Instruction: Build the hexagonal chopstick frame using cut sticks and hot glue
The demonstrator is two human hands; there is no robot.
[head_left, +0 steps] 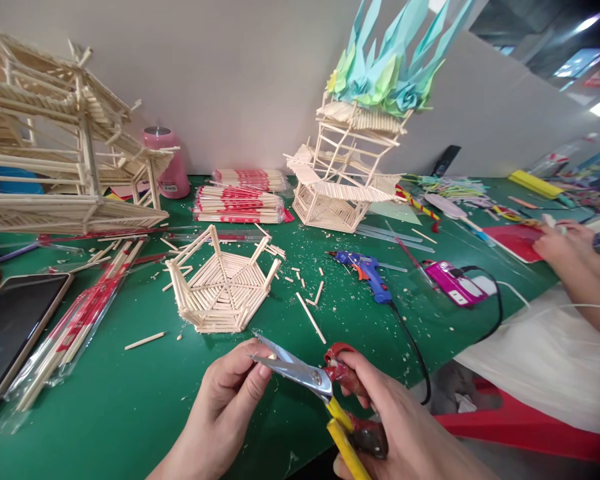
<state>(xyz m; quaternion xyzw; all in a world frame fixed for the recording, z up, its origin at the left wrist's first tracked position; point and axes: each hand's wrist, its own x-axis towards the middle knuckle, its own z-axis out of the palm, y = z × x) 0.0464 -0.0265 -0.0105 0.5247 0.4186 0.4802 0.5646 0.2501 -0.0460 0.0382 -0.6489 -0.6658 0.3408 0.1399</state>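
Observation:
In the head view my right hand (400, 413) grips scissors (303, 375) by their handles, which are red and yellow. The blades are spread apart and reach the fingertips of my left hand (225, 400). Thumb and finger of that hand pinch a small pale wooden stick (271, 357); only its short end shows, by the blades, and the rest is hidden. Just beyond lies a low web-patterned frame of wooden sticks (225, 293) with several uprights around its rim. A loose stick (311, 318) and short cut pieces are scattered to its right.
A blue glue gun (363, 270) with a black cord lies on the green table (280, 433). Stick structures stand left (85, 153) and centre back (330, 207). Also here are packed sticks (240, 203), a phone (20, 333), a pink bottle (167, 163) and a co-worker's hands (563, 240).

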